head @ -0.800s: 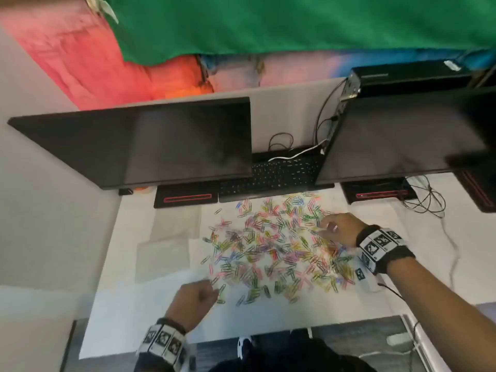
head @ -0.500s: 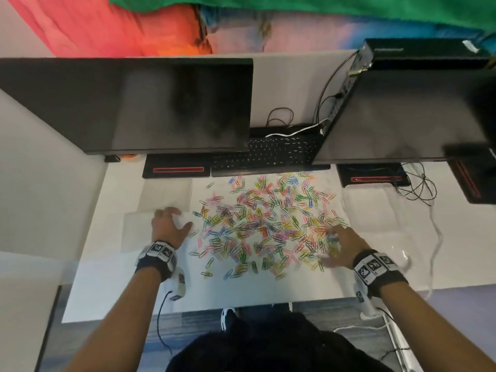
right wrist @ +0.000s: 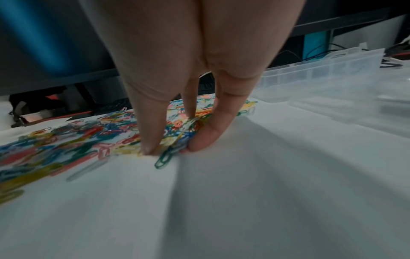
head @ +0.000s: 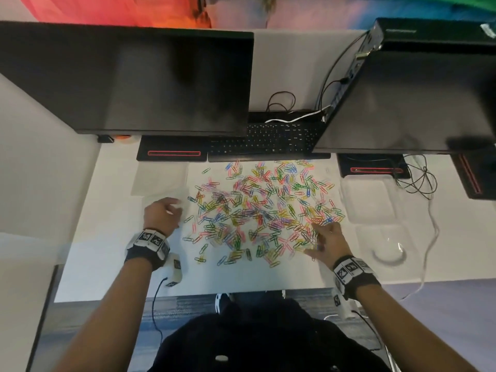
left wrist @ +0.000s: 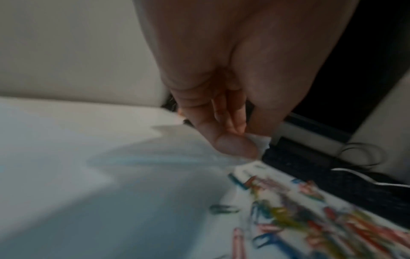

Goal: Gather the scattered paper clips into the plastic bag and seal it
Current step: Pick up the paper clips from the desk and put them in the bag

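Many coloured paper clips point(head: 263, 208) lie scattered over the white table point(head: 249, 277) in front of the keyboard. My left hand point(head: 175, 206) is at the pile's left edge and pinches a corner of a clear plastic bag point(head: 171, 196) that lies flat there; in the left wrist view the thumb and fingers point(left wrist: 235, 145) squeeze the bag's edge point(left wrist: 260, 142). My right hand point(head: 315, 237) is at the pile's near right edge. In the right wrist view its thumb and fingertips point(right wrist: 204, 138) close on a small bunch of clips point(right wrist: 177, 140) on the table.
Another clear bag point(head: 159, 177) lies behind the held one. Clear plastic containers point(head: 367, 197) and a lid point(head: 386, 245) sit to the right. A black keyboard point(head: 268, 140), two monitors point(head: 150, 79) and loose cables point(head: 418, 181) border the far side.
My left hand has moved from the near table edge to the bag at the left and taken its corner. My right hand has come from the pile's far right to its near right edge.
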